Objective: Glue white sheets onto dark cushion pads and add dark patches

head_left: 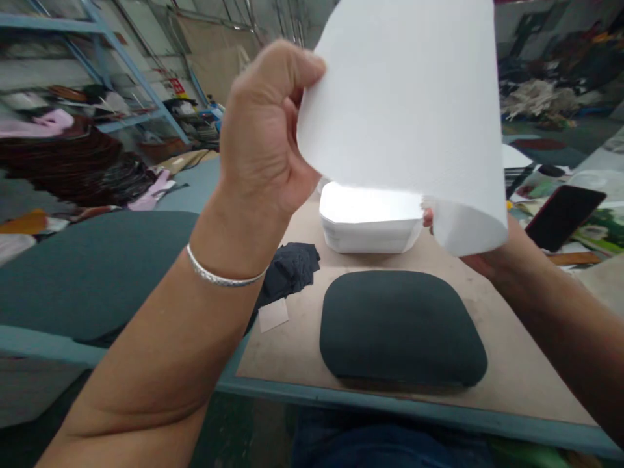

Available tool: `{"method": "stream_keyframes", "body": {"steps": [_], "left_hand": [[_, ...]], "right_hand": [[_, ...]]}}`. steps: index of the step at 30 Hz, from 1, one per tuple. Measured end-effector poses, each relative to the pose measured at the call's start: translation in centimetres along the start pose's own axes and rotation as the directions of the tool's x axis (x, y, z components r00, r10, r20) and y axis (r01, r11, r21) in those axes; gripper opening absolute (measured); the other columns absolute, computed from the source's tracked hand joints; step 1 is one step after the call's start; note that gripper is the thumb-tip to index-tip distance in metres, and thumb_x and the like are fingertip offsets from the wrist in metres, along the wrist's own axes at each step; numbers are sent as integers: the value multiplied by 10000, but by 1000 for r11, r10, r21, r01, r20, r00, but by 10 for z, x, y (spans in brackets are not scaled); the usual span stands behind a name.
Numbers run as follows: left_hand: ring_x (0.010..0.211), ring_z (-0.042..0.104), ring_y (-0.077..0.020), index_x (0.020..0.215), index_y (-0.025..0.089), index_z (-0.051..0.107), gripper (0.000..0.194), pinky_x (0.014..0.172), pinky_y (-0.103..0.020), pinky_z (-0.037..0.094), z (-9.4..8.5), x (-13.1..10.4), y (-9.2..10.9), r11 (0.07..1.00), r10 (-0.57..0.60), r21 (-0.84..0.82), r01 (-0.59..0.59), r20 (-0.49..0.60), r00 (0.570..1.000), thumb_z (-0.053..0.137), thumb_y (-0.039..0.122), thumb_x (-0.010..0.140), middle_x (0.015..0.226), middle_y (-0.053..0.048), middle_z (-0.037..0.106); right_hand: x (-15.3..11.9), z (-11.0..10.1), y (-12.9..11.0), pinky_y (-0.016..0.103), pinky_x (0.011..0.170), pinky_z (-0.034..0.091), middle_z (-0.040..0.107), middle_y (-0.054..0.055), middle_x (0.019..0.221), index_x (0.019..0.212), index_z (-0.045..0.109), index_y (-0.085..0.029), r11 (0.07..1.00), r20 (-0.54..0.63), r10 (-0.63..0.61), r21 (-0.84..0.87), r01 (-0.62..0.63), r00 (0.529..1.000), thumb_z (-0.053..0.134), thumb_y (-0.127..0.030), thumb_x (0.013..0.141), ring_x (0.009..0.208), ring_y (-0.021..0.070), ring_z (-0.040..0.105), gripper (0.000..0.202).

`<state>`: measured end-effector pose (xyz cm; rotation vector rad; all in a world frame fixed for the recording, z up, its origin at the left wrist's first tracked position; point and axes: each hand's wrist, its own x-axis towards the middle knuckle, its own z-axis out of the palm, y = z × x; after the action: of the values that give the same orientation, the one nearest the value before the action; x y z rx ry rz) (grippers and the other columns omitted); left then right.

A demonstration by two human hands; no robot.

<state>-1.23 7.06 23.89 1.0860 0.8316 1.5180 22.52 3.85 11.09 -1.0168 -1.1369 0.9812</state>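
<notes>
A white sheet [404,97], thin and bendy, is held up in front of me with its lower right edge curled. My left hand [268,123] pinches its left edge between thumb and fingers. The sheet hides most of my right hand [480,263], which grips the lower right part; only fingertips and the heel of the hand show. Behind and below it, a stack of white sheets [370,237] with rounded corners sits on the table. Nearer to me lies a stack of dark green rounded panels [402,328], apart from both hands.
Dark fabric pieces [295,270] and a small pale card [273,315] lie left of the panels on the tan board [292,357]. Large dark green sheets [97,266] cover the left side. A phone [565,218] rests at right. A blue shelf rack [121,58] stands behind.
</notes>
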Motion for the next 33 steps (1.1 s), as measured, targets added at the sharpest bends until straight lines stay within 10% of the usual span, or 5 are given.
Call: {"method": "stream_keyframes", "body": {"steps": [3, 11, 20, 33], "left_hand": [[729, 676, -133, 702, 182, 596, 177, 596, -199, 530, -42, -11, -27, 988, 122, 84, -130, 101, 987, 599, 142, 874, 718, 10, 594], [583, 514, -130, 708, 215, 630, 220, 552, -233, 433, -133, -82, -114, 810, -176, 574, 118, 46, 983, 693, 355, 866, 644, 22, 560], [634, 536, -173, 679, 213, 580, 303, 611, -276, 396, -155, -143, -194, 517, -378, 802, 299, -99, 920, 586, 438, 882, 641, 23, 552], [585, 516, -151, 690, 203, 566, 367, 550, -242, 368, -161, -144, -216, 475, -452, 780, 408, -182, 873, 556, 522, 870, 620, 25, 519]], "right_hand": [[-13, -35, 8, 238, 614, 459, 557, -51, 800, 937, 523, -269, 990, -187, -109, -106, 90, 976, 848, -263, 643, 682, 110, 525, 438], [-92, -96, 33, 414, 689, 542, 630, 34, 896, 1007, 550, -321, 666, -223, -242, -746, -6, 944, 799, -419, 743, 768, 242, 629, 376], [-159, -107, 113, 420, 671, 567, 620, 38, 851, 979, 534, -295, 570, -195, 96, -793, -215, 976, 615, -544, 889, 752, 257, 659, 277], [-179, -130, 136, 306, 602, 587, 731, 49, 856, 1005, 627, -247, 415, -255, 158, -859, -298, 954, 632, -654, 850, 718, 230, 728, 435]]}}
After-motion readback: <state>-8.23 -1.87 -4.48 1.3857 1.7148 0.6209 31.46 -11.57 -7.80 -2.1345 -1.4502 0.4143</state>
